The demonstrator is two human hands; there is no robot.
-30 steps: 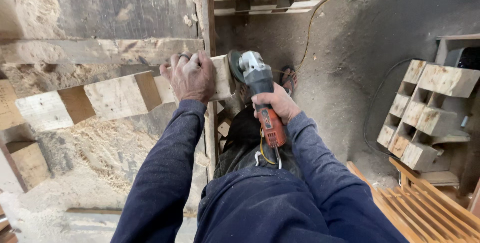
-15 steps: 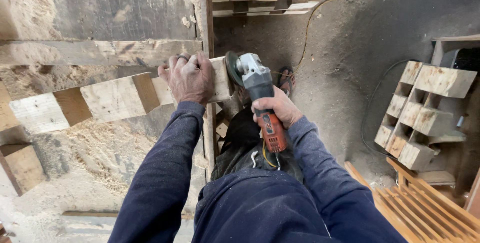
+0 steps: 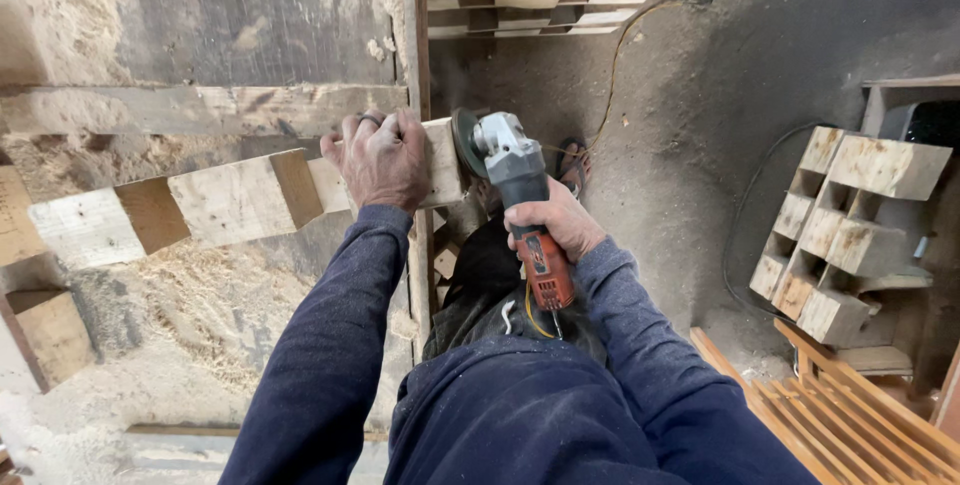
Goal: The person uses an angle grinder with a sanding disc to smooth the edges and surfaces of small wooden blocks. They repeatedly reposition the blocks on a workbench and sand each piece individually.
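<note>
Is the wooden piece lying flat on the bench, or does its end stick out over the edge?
It sticks out: the wooden piece lies flat under the left hand, its end past the bench edge, at the grinder disc.

Rough, pale wood plank point(image 3: 235, 200); angle grinder point(image 3: 515, 195) apparently grey metal, orange plastic.
</note>
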